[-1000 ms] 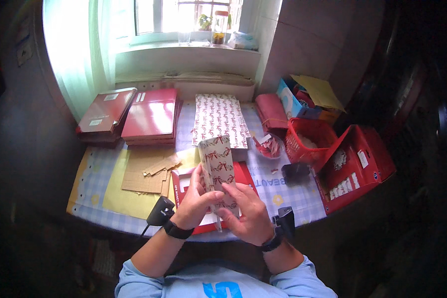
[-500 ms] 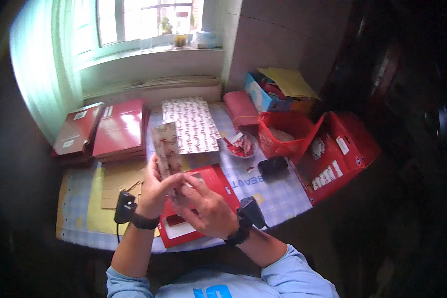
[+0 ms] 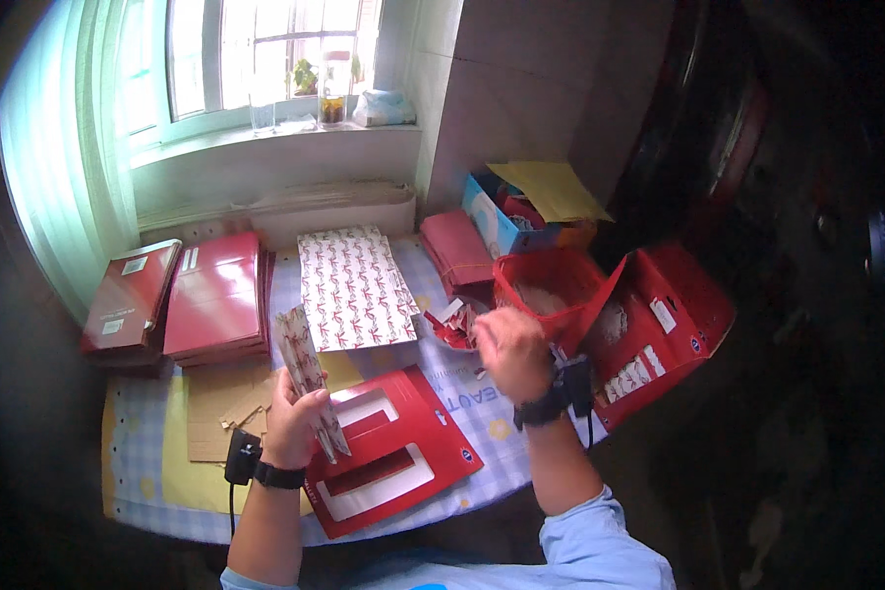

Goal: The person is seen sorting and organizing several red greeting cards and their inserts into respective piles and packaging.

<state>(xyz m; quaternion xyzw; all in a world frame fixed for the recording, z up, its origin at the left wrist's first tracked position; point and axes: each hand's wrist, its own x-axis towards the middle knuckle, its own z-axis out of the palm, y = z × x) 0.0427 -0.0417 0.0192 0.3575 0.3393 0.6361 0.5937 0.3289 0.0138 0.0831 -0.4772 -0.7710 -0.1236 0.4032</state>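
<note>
One patterned paper sheet [image 3: 305, 379] is pinched upright in the grip of the left hand [image 3: 290, 428], above one red cut-out card [image 3: 388, 447] lying on the surface [image 3: 143, 482]. The right hand [image 3: 509, 349] is curled loosely beside one small red dish [image 3: 452, 324]; whether anything is pinched cannot be told. Two red book stacks [image 3: 216, 300] lie behind, one red basket [image 3: 546, 285] to the right.

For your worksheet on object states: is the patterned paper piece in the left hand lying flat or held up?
Held up: the left hand grips the patterned paper piece above the red card.
</note>
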